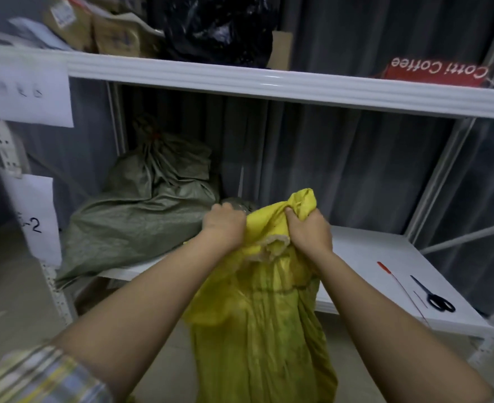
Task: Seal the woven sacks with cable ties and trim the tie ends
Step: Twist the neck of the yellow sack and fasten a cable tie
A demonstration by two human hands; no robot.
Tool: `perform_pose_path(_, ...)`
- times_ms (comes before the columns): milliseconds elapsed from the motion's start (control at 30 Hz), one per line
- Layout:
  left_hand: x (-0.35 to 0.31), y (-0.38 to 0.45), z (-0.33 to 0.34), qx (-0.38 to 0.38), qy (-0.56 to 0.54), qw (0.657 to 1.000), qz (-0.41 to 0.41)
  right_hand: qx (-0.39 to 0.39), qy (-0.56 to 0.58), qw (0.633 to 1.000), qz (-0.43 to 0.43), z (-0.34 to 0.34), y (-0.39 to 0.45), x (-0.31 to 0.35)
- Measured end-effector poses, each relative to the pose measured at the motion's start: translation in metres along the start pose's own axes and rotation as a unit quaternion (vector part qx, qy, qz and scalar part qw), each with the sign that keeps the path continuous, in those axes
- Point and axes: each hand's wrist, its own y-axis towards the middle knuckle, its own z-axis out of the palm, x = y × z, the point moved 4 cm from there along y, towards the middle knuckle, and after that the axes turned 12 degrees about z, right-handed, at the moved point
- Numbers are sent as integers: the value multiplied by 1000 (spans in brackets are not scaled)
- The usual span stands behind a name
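Two hands on one yellow woven sack (257, 330), standing on the floor against the lower shelf (365, 251): your left hand (225, 225) and right hand (309, 231) each clench its bunched mouth. Red cable tie (397, 283) and scissors (431, 295) lie well apart, rightward. Risk: releasing one hand to fetch the tie likely lets the gathered neck spring open.

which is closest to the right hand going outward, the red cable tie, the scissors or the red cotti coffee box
From the right hand, gripping the yellow sack's neck:
1. Red cable tie, lying on the lower shelf to the right.
2. Scissors, farther right on the same shelf.
3. Cotti Coffee box, up on the top shelf, right side.
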Motion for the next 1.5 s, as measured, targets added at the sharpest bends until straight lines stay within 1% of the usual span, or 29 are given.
perform_pose_path(67,5,5,-10,-85,-6,996,-9,15,16,999,23,-3,-2,8)
perform_pose_path(133,8,9,-22,-164,-35,986,-13,49,53,997,32,-10,-5,14)
perform_pose_path(233,5,14,-39,-252,-145,957,3,116,143,982,35,-29,-18,15)
perform_pose_path(300,1,18,-51,-286,-256,923,33,173,187,967,3,-41,-27,13)
perform_pose_path(333,-2,20,-56,-292,-305,905,49,200,185,962,-21,-46,-30,12)
perform_pose_path(367,-6,23,-59,-293,-337,892,64,226,183,956,-42,-50,-32,10)
perform_pose_path(433,-16,27,-62,-283,-373,879,86,263,174,948,-43,-57,-31,5)
perform_pose_path(467,-20,28,-63,-281,-392,871,91,264,153,951,-46,-59,-30,3)
perform_pose_path(500,-25,30,-64,-282,-410,862,94,239,113,962,-70,-61,-30,2)
perform_pose_path(567,-36,31,-66,-284,-435,848,100,132,12,981,-145,-65,-30,5)
perform_pose_path(600,-42,31,-68,-281,-438,847,108,88,-10,980,-176,-66,-31,8)
perform_pose_path(633,-47,32,-69,-274,-437,848,120,68,-9,979,-194,-67,-34,11)
perform_pose_path(700,-55,35,-69,-260,-421,857,139,78,15,974,-213,-64,-37,16)
perform_pose_path(767,-55,39,-62,-243,-410,868,137,67,37,977,-199,-60,-31,15)
perform_pose_path(800,-53,39,-58,-244,-420,864,131,49,41,981,-186,-59,-27,15)
perform_pose_path(867,-45,34,-55,-280,-436,848,114,26,54,988,-142,-56,-19,12)
perform_pose_path(900,-39,31,-54,-308,-427,844,102,31,74,991,-109,-54,-14,8)
perform_pose_path(967,-26,25,-49,-349,-380,854,75,58,138,988,-24,-49,-2,-2)
perform_pose_path(1033,-18,21,-37,-328,-354,875,40,102,189,975,63,-43,6,-9)
perform_pose_path(1067,-15,21,-27,-297,-379,876,22,119,199,968,98,-39,8,-10)
perform_pose_path(1100,-14,21,-17,-258,-423,869,5,132,206,961,129,-34,11,-12)
perform_pose_path(1167,-18,23,8,-174,-517,838,-6,150,228,945,180,-23,14,-15)
perform_pose_path(1233,-25,24,30,-107,-576,810,8,163,264,926,215,-17,14,-17)
perform_pose_path(1333,-42,27,52,-5,-665,746,48,190,300,899,256,-10,12,-22)
perform_pose_path(1367,-50,28,56,15,-685,725,69,210,317,887,263,-8,12,-24)
perform_pose_path(1400,-56,31,59,19,-691,718,82,236,330,873,269,-8,9,-23)
perform_pose_path(1433,-62,33,58,8,-692,716,91,259,349,859,271,-7,10,-25)
perform_pose_path(1500,-69,41,50,-42,-677,729,97,283,386,839,258,-13,12,-22)
